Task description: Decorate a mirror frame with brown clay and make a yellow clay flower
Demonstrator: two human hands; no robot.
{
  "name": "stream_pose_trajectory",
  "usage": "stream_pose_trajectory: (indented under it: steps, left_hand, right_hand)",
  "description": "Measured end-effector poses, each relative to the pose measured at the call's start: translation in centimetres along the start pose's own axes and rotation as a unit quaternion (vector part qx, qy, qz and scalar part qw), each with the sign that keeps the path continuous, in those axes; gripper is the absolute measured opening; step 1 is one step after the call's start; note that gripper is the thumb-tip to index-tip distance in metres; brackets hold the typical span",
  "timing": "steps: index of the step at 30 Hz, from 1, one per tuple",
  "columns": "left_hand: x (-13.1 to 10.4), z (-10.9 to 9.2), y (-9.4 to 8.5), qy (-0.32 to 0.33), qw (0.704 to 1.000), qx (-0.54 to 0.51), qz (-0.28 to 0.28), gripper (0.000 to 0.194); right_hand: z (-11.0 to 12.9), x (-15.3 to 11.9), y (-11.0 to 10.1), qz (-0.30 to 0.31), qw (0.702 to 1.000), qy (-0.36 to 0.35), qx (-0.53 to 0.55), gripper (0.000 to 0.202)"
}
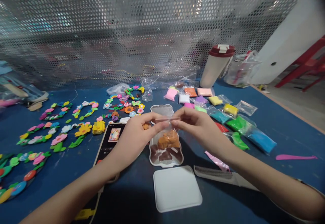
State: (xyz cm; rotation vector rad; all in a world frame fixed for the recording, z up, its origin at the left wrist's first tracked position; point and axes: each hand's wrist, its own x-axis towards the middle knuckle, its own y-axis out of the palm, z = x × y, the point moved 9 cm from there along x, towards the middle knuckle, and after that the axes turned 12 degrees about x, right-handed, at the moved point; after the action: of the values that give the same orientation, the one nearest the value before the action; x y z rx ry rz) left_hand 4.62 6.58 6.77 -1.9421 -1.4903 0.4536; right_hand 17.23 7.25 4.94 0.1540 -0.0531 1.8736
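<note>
Between my two hands hangs a small clear plastic bag with orange-brown modelling clay (168, 139) in its lower part. My left hand (144, 132) pinches the bag's top edge from the left. From the right, my right hand (194, 125) pinches the same edge, the fingertips of both hands close together. Below the bag lies a white-framed hand mirror (166, 163) with a wavy outline, partly covered by the bag and my fingers. A white rounded rectangular plate (177, 190) lies nearer to me. Left of it, a phone (105, 142) with a lit screen lies partly under my left hand.
Several bags of coloured clay, including a blue one (261, 139), lie at right. A comb (215, 174) and pink tool (296, 157) are nearby. Colourful clay flower rings (38, 132) spread at left. A tumbler (217, 66) stands before the perforated metal panel (127, 31).
</note>
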Motion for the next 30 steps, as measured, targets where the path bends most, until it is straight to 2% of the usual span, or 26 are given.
stream_pose_trajectory:
  steps: [5,10,14,17,21,24,27,28,30]
  left_hand:
    - [0.0,0.2,-0.5,-0.011,1.0,-0.002,-0.02,0.016]
    - [-0.2,0.5,-0.5,-0.037,0.998,-0.032,-0.034,0.016]
    - [-0.5,0.1,-0.7,-0.025,0.998,-0.024,-0.058,0.019]
    - [-0.9,0.2,-0.8,-0.018,0.997,-0.003,-0.071,0.023]
    - [-1.0,0.3,-0.1,-0.008,0.998,0.031,-0.052,0.023]
    - [-0.8,0.2,0.7,0.003,0.999,0.048,-0.012,0.024]
    - [-0.3,0.9,1.5,-0.011,0.997,0.061,0.05,0.022]
    - [-0.1,1.3,1.6,-0.018,0.996,0.058,0.065,0.022]
    - [0.2,2.1,1.8,-0.023,0.996,0.03,0.079,0.019]
  right_hand:
    - [-0.1,-0.2,-0.1,0.002,1.0,0.013,0.001,0.015]
    - [-0.6,-0.1,0.0,0.003,0.998,0.017,0.065,0.019]
    - [-0.6,-0.2,0.0,-0.022,0.993,0.0,0.114,0.017]
    - [-0.4,-0.3,0.3,-0.021,0.994,-0.005,0.106,0.017]
    - [-0.6,-0.6,1.6,0.031,0.998,0.022,0.041,0.016]
    - [0.0,-0.8,1.8,0.052,0.998,0.0,-0.041,0.016]
    - [0.5,0.0,0.7,0.049,0.982,-0.046,-0.175,0.017]
    - [0.5,0.5,-0.2,0.038,0.971,-0.058,-0.229,0.017]
    - [0.0,1.9,-2.5,0.011,0.962,-0.065,-0.264,0.017]
